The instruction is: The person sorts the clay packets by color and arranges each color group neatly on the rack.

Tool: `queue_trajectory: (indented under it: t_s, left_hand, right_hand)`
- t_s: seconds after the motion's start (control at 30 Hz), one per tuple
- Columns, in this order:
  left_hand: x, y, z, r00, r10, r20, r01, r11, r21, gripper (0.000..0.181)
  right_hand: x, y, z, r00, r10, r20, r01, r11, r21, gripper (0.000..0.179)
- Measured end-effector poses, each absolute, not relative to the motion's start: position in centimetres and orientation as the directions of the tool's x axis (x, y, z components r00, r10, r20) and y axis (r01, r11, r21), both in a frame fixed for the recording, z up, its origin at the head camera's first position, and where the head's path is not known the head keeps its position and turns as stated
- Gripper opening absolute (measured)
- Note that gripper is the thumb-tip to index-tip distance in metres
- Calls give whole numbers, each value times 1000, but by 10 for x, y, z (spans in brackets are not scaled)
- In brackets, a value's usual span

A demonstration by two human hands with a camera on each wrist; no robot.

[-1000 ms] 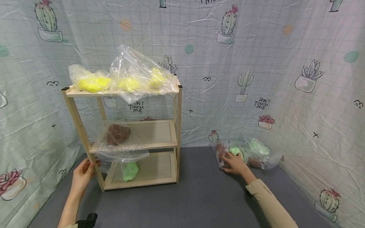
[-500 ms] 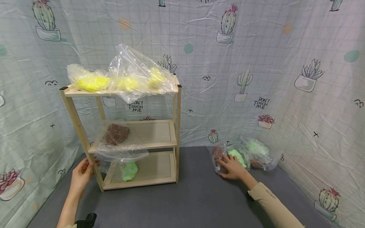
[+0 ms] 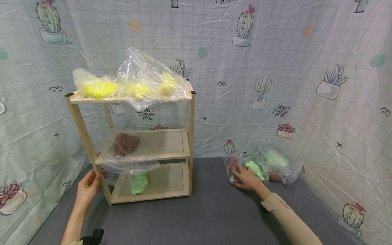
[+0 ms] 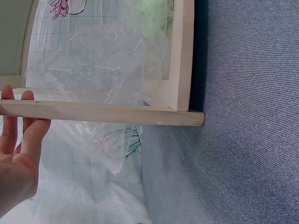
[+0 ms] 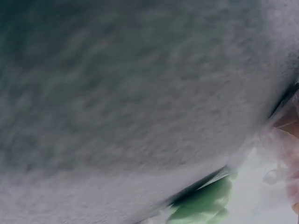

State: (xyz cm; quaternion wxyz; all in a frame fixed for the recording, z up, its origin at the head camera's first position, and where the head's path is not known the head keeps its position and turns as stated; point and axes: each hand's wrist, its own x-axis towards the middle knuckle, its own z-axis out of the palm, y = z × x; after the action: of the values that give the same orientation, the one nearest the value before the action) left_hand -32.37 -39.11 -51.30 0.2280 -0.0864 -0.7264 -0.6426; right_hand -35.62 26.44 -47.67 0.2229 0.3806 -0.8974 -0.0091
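Note:
My left hand [image 3: 87, 189] grips the left front post [image 4: 117, 112] of a wooden three-tier shelf [image 3: 147, 200], its fingers round the post low down. At the right, my right hand [image 3: 248, 178] has its fingers and thumb on a clear zip bag with a brown lump [image 3: 233, 163]. Next to it lies a clear bag with a light green lump [image 3: 254, 170], which also shows in the right wrist view as a green lump [image 5: 203, 203]. Dark blur fills most of that view, so the right fingers' hold is partly hidden.
Bagged yellow lumps [image 3: 101, 90] sit on the top shelf. A bagged brown lump [image 3: 126, 144] lies on the middle tier, its bag hanging over the front edge. A green lump [image 3: 139, 184] is on the bottom tier. More green [image 3: 276, 159] and brown lumps [image 3: 275, 175] lie far right.
My right hand has shifted a little left, and the bag with the brown lump has slid left with it, uncovering more of the green lump. The left hand stays on the post.

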Motion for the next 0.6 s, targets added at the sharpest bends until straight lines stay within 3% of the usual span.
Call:
queue_trajectory:
  t_s: [0.07, 0.23, 0.37, 0.5, 0.6]
  left_hand:
    - [-326, -390, -514, -873, -192, 448, 413, 195, 890, 40]
    - [-310, -379, -492, -886, -114, 449, 445, 63, 894, 38]
    - [-316, -383, -500, -878, -144, 458, 435, 164, 885, 38]
    - [-285, -352, -461, -881, -173, 441, 398, 231, 888, 36]
    - [-262, -331, -431, -892, -160, 424, 401, 155, 903, 33]
  right_hand:
    - [-359, 262, -477, -571, -700, 428, -692, 691, 208, 43]
    - [-364, 254, -476, -484, -717, 502, -706, 659, 260, 47]
    - [-363, 246, -471, -483, -728, 487, -711, 651, 267, 46]
    - [-357, 233, -468, -468, -773, 429, -734, 610, 299, 43]
    - [-354, 226, -469, -441, -804, 398, -735, 578, 354, 47]
